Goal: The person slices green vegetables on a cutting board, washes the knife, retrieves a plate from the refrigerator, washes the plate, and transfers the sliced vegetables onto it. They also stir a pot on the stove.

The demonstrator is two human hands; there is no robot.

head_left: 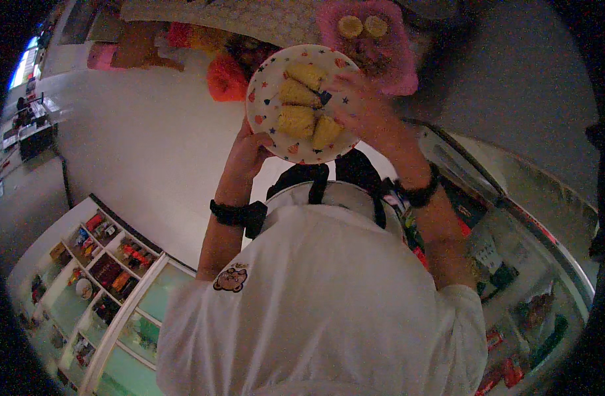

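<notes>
A round white plate [259, 89] with small coloured prints is held up in front of me by my left hand [258, 148], which grips its lower left rim. On it lie several yellow pieces of food [296, 122], too blurred to name more exactly. Over the right part of the plate is my right hand [359, 106], its fingers spread near a small dark piece [325, 97]. Nothing shows clearly between those fingers. Both wrists wear black bands.
Beyond the plate, a pink tray or mat [404, 59] bears two round pale items [363, 26]. A bright red-orange item [227, 79] lies left of it. A shelf unit with small goods [109, 267] stands at lower left, and a glass-topped case [520, 247] at right.
</notes>
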